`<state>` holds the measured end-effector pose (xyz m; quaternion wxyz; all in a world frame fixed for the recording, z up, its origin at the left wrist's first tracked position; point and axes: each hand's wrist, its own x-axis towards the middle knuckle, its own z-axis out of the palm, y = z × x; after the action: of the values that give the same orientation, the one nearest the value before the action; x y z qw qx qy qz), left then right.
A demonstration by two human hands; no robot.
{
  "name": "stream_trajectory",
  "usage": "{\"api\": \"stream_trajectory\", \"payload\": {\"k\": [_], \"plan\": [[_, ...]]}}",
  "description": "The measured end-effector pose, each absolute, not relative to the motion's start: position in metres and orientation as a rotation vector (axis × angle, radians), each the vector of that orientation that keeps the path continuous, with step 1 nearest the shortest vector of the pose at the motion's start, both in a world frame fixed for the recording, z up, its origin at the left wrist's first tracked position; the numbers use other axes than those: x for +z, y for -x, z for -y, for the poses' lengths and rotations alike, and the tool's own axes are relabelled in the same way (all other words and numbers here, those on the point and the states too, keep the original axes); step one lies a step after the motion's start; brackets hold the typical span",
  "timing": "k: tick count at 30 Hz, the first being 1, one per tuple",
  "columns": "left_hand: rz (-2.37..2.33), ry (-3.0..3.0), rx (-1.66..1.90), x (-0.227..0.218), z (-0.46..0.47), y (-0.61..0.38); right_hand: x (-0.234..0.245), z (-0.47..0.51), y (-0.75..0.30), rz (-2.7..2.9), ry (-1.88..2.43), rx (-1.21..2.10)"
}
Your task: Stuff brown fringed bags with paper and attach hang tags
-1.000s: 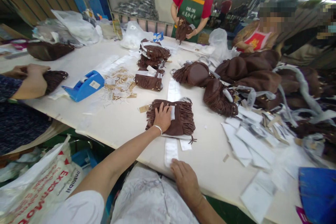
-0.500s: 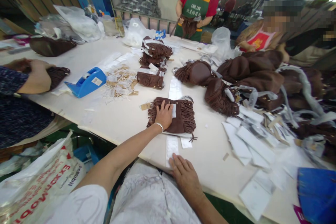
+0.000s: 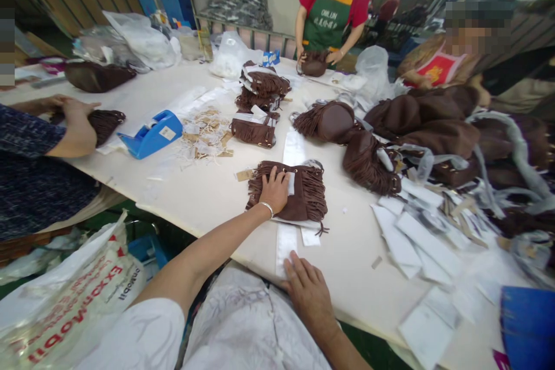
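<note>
A brown fringed bag (image 3: 313, 188) lies flat on the table in front of me, on top of a white paper strip (image 3: 287, 241). My left hand (image 3: 276, 189) rests on the bag with its fingers spread, beside a small pale piece on the front. From the bag's left edge a tan tag (image 3: 244, 175) sticks out. At the table's near edge my right hand (image 3: 307, 288) lies with fingers stretched out, its fingertips at the near end of the white strip. Nothing shows in its grasp.
Left of centre are a blue tape dispenser (image 3: 151, 133) and a heap of stringed tags (image 3: 208, 134). Stacked fringed bags (image 3: 255, 130) stand beyond. Brown bags (image 3: 427, 121) and white paper pieces (image 3: 427, 237) cover the right. Co-workers stand at the left and far sides.
My view has shifted slightly. Both my hands stay in place. The far co-worker in the green apron has lowered a brown bag to the table.
</note>
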<state>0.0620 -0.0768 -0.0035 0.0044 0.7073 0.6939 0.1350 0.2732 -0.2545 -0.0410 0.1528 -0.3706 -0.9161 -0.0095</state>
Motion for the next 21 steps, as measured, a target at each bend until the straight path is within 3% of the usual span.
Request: {"api": "stream_trajectory", "payload": {"k": [7,15,21], "plan": [[-2.177,-2.21,0.434,-0.004,0.077,-0.063,-0.038,0.258,-0.274,2.567,0.976,0.004],[-2.168,-2.204,0.432,-0.003,0.077,-0.062,-0.006,0.228,-0.271,2.243,1.205,0.684],[-2.174,-2.186,0.435,-0.002,0.077,-0.062,0.024,0.191,-0.273,2.095,1.44,0.915]]}}
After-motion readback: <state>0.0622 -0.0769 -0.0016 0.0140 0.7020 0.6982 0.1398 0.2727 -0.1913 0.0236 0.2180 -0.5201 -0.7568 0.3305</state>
